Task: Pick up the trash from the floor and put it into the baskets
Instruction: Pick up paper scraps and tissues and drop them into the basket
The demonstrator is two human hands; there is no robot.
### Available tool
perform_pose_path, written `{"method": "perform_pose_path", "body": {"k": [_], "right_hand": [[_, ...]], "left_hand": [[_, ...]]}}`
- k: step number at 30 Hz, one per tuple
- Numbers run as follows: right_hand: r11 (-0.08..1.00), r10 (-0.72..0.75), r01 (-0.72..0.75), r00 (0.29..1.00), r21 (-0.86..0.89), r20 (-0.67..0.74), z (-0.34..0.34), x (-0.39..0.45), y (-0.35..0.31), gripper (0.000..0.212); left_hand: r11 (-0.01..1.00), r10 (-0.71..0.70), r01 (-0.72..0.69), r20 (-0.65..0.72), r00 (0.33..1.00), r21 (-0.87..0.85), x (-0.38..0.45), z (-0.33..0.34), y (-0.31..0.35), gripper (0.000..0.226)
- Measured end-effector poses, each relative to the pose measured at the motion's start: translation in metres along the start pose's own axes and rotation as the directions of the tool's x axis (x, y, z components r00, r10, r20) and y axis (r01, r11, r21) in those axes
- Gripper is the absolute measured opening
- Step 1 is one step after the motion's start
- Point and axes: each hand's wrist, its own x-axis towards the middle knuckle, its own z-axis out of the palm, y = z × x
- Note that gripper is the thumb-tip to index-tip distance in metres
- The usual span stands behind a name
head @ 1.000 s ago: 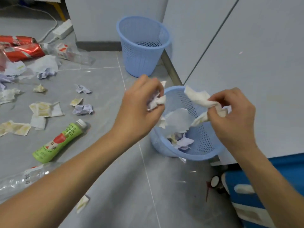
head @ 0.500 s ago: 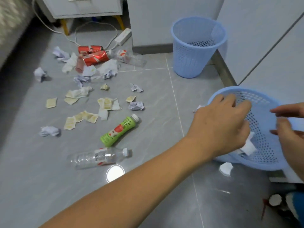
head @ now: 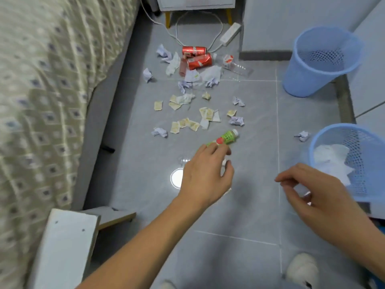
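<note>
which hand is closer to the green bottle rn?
Left. The left hand has its fingers reaching the green bottle, overlapping its lower end. The right hand hangs empty well off to the bottle's right, nearer the basket.

The floor [head: 250,205] is smooth grey tile, glossy enough to mirror a lamp. Both baskets [head: 325,59] are pale blue perforated plastic — matt. The red cans [head: 198,59] look like shiny metal; the scraps [head: 185,123] are crumpled paper — the bedspread [head: 41,90] patterned woven cloth.

Empty left hand [head: 205,174] above floor litter, near green bottle [head: 224,139]
</note>
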Motion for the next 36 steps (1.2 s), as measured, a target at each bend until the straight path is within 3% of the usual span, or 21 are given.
{"method": "perform_pose_path", "body": {"k": [9,13,21,29,33,36], "right_hand": [[0.928,0.306,-0.319,0.947,0.194,0.097,-0.045,-0.055,-0.186,0.033],[0.871,0.404,-0.407,0.912,0.273,0.073,-0.043,-0.071,-0.236,0.026],[0.730,0.616,-0.615,0.781,0.297,0.104,-0.016,-0.042,-0.189,0.029],[0.573,0.739,-0.719,0.661,0.394,0.132,-0.009,0.052,-0.161,0.026],[0.348,0.838,-0.800,0.499,0.489,0.220,0.026,0.088,-0.152,0.020],[0.092,0.899,-0.829,0.308,0.552,0.313,0.073,0.115,-0.128,0.017]], "left_hand": [[0.951,-0.291,0.299,0.099,0.951,-0.073,-0.117,-0.241,-0.016,0.017],[0.940,-0.328,0.336,0.116,0.937,-0.052,-0.124,-0.299,-0.017,0.012],[0.937,-0.346,0.346,0.207,0.915,0.040,-0.039,-0.291,-0.040,0.016],[0.977,-0.214,0.211,0.254,0.943,0.039,0.120,-0.268,-0.033,0.011],[0.985,-0.171,0.169,0.383,0.908,0.039,0.187,-0.234,-0.033,0.008],[0.991,-0.129,0.119,0.525,0.841,0.053,0.229,-0.176,-0.040,0.010]]}}
